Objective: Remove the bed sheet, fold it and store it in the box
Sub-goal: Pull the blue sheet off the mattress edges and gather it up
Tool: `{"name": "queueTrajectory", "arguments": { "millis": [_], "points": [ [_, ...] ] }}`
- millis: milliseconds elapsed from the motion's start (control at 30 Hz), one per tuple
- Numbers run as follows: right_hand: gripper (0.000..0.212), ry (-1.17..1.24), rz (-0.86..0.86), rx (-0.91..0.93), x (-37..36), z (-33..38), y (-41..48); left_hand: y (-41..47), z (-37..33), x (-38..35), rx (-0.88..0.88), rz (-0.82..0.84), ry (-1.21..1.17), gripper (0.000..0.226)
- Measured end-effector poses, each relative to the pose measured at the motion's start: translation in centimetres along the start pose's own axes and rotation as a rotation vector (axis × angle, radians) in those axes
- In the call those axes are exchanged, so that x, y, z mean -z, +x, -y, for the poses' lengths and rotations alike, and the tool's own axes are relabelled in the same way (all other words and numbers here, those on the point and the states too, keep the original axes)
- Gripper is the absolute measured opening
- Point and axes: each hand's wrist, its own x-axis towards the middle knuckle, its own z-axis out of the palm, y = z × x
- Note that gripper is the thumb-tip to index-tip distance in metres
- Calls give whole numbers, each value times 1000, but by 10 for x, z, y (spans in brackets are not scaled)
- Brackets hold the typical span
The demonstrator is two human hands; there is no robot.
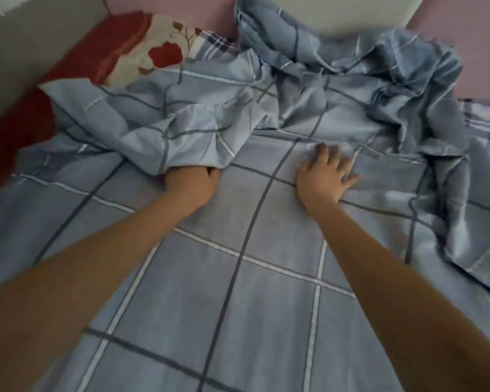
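while gripped (left hand (191, 185)): bed sheet (238, 278)

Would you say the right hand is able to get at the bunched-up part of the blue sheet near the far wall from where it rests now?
Probably yes. The right hand lies open and flat on the blue sheet, and the bunched-up part lies just beyond its fingertips with nothing between them.

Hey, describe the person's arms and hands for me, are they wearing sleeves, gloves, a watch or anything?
Both arms are bare as far as the picture shows: no sleeves in view. The left hand and the right hand wear no gloves. No watch or bracelet shows on either wrist. The right hand is motion-blurred, so I cannot tell about rings.
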Motion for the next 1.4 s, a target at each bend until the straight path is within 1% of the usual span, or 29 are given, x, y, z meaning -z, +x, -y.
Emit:
{"name": "queueTrajectory", "arguments": {
  "millis": [33, 100, 133, 167, 233, 300, 367, 433, 467, 533, 567, 633, 700, 733, 800, 833, 867, 900, 933, 967, 1000, 1067, 1100, 1133, 1167, 1233, 1300, 1333, 1400],
  "points": [
    [59, 10, -44, 88, -17, 2, -30, -29, -2, -2, -96, 5, 39, 61],
    [65, -26, -75, 406, -34, 9, -109, -104, 9, 5, -298, 114, 71, 69],
    [68, -70, -37, 625, -34, 10, -151, -143, 19, 14, -345, 179, 86, 78],
    [71, -134, 9, 854, -30, 13, -185, -175, 34, 29, -297, 262, 84, 91],
    [75, -248, 118, 1210, -22, 34, -195, -204, 69, 62, 8, 398, 54, 121],
    [67, -346, 135, 1440, -25, 72, -153, -193, 104, 88, 410, 409, 24, 150],
    [54, -519, 173, 1654, -27, 122, -97, -165, 124, 109, 767, 506, -31, 159],
    [48, -734, 199, 1591, -19, 176, -29, -145, 131, 119, 941, 628, -85, 162],
    [48, -805, 259, 1425, -12, 207, 4, -139, 134, 122, 960, 693, -88, 164],
    [50, -842, 230, 942, 4, 261, 61, -133, 135, 123, 943, 780, -113, 167],
    [52, -836, 246, 766, 12, 282, 77, -132, 135, 124, 934, 806, -126, 167],
    [51, -742, 244, 665, 11, 314, 79, -132, 140, 129, 961, 843, -141, 169],
    [42, -505, 80, 779, 0, 320, 44, -130, 142, 129, 975, 867, -148, 169],
    [39, -356, -4, 920, -9, 315, 19, -130, 143, 129, 974, 882, -150, 169],
    [46, -183, -8, 1439, -30, 295, -39, -128, 146, 129, 967, 913, -138, 169],
    [52, -224, 42, 1729, -44, 286, -56, -128, 147, 129, 965, 929, -123, 169],
    [55, -316, 101, 1922, -56, 289, -61, -127, 148, 128, 970, 950, -120, 168],
    [54, -373, 136, 1994, -65, 302, -54, -127, 148, 128, 967, 968, -121, 168],
    [51, -423, 103, 1958, -74, 324, -39, -127, 149, 128, 960, 976, -129, 168],
    [47, -504, 123, 1804, -76, 347, -20, -127, 150, 127, 950, 979, -135, 168],
    [43, -577, 202, 1552, -77, 372, 1, -128, 151, 126, 944, 977, -141, 168],
    [43, -516, 251, 996, -67, 412, 46, -128, 152, 124, 935, 974, -154, 169],
    [42, -458, 226, 828, -62, 423, 61, -127, 152, 123, 932, 972, -157, 169],
    [41, -427, 185, 817, -55, 429, 66, -126, 153, 123, 928, 970, -153, 169],
    [40, -367, 99, 942, -52, 428, 61, -125, 154, 124, 920, 973, -148, 169],
    [37, -133, 17, 1390, -48, 410, 17, -127, 156, 125, 906, 963, -158, 168],
    [40, -10, 200, 1752, -54, 370, -49, -125, 156, 125, 889, 949, -181, 167],
    [45, -89, 346, 1848, -58, 348, -81, -127, 155, 125, 892, 940, -193, 167],
    [61, -356, 618, 1760, -71, 324, -121, -132, 157, 124, 871, 903, -197, 166]
  ]
}}
